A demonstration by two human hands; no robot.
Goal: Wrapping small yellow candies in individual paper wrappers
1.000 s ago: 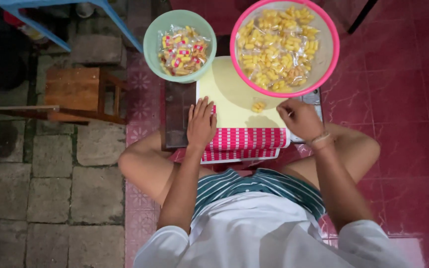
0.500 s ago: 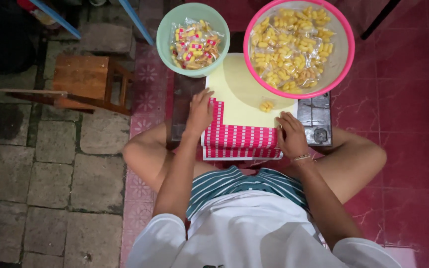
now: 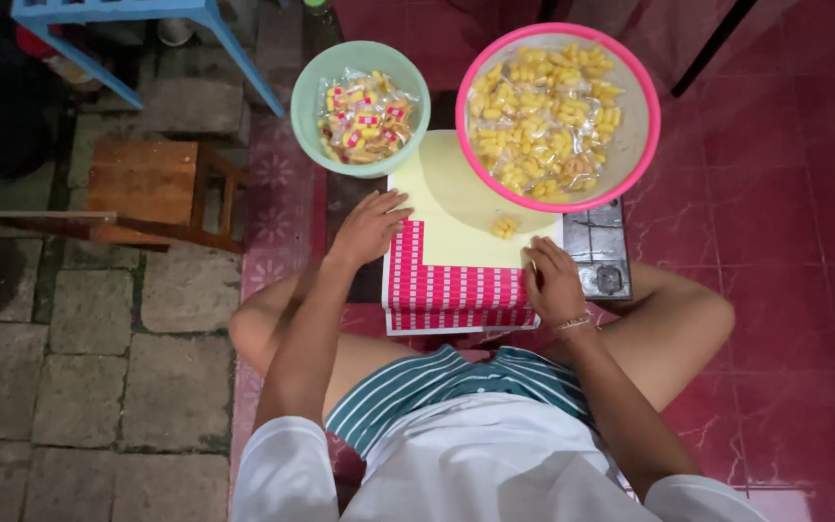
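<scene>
A red tiled floor [image 3: 785,242] meets grey stone paving on one side. The left hand [image 3: 367,227] lies flat with fingers spread on the edge of a pale yellow sheet of red-and-white stickers [image 3: 451,280]. The right hand [image 3: 553,282] has fingers curled at the sheet's right edge; what they pinch cannot be told. Beyond stand a green plastic bowl of labelled snack packets [image 3: 359,108] and a pink plastic basin of yellow snack packets [image 3: 558,116], beside a wooden stool [image 3: 147,188].

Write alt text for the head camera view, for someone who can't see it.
Seen from above, a seated person rests the left hand and right hand on a yellow sheet of pink stickers across their lap. Beyond it sit a green bowl of stickered snack packets and a pink bowl of plain ones.
</scene>
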